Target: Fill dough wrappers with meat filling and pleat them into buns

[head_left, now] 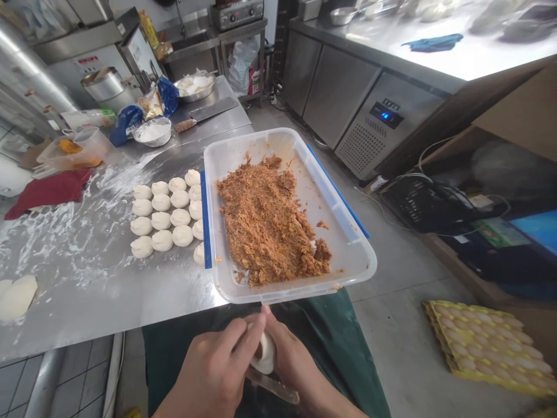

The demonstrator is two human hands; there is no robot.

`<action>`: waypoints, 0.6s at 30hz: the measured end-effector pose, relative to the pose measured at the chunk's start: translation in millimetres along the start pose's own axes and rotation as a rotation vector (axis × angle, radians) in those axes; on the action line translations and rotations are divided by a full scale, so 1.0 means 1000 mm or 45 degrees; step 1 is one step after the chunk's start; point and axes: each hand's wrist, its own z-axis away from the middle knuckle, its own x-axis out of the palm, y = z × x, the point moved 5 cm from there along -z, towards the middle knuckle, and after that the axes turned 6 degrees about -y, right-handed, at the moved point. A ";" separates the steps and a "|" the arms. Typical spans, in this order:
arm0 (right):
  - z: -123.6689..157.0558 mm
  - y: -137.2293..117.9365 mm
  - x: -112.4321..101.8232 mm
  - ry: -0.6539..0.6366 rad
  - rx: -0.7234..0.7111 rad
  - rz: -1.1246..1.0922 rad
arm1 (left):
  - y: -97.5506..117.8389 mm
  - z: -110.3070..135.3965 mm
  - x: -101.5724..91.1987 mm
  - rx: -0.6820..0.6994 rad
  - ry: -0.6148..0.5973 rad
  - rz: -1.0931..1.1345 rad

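My left hand (213, 363) and my right hand (293, 354) meet low in the middle, in front of a green apron. Between them is a small round of white dough (264, 354), with brownish filling just showing inside. The fingers of both hands are closed around its edge, partly hiding it. A thin flat stick (276, 388) pokes out below the dough; which hand grips it I cannot tell. Just beyond the fingertips, a clear plastic tub (348, 276) with blue side clips holds a mass of reddish-brown filling (270, 226), and the tub juts past the table edge.
Rows of pleated buns (161, 221) sit on the floured steel table (100, 290) left of the tub. Flat dough rounds (20, 297) lie at far left. Behind are a cleaver (213, 110) and a flour bowl (152, 132). Egg trays (487, 342) stand at lower right.
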 end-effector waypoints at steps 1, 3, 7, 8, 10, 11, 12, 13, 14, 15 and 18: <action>0.000 -0.001 0.001 -0.025 0.010 0.009 | 0.000 0.000 -0.001 0.010 0.002 0.009; 0.002 -0.004 0.005 -0.124 0.025 -0.023 | 0.001 -0.001 -0.005 0.029 0.051 0.051; 0.002 -0.005 0.005 -0.102 0.032 -0.082 | 0.004 -0.003 -0.008 0.025 0.045 0.012; 0.002 -0.005 0.004 -0.084 0.024 -0.066 | 0.004 -0.003 -0.007 0.036 0.028 -0.005; 0.001 -0.004 0.005 -0.115 0.021 -0.028 | 0.004 -0.003 -0.006 0.050 0.015 0.014; 0.001 -0.003 0.006 -0.142 0.027 -0.013 | 0.004 -0.002 -0.006 0.045 0.025 0.040; 0.000 -0.003 0.007 -0.152 0.036 -0.009 | 0.003 -0.001 -0.007 0.033 0.041 0.066; 0.000 -0.003 0.006 -0.137 0.050 -0.011 | 0.002 -0.001 -0.007 0.018 0.051 0.080; 0.000 -0.003 0.005 -0.108 0.058 -0.010 | 0.002 0.000 -0.007 0.011 0.050 0.070; 0.000 -0.003 0.005 -0.081 0.058 -0.005 | 0.002 0.000 -0.007 0.013 0.042 0.040; 0.001 -0.005 0.004 -0.079 0.043 0.012 | 0.004 -0.001 -0.009 0.052 0.009 -0.026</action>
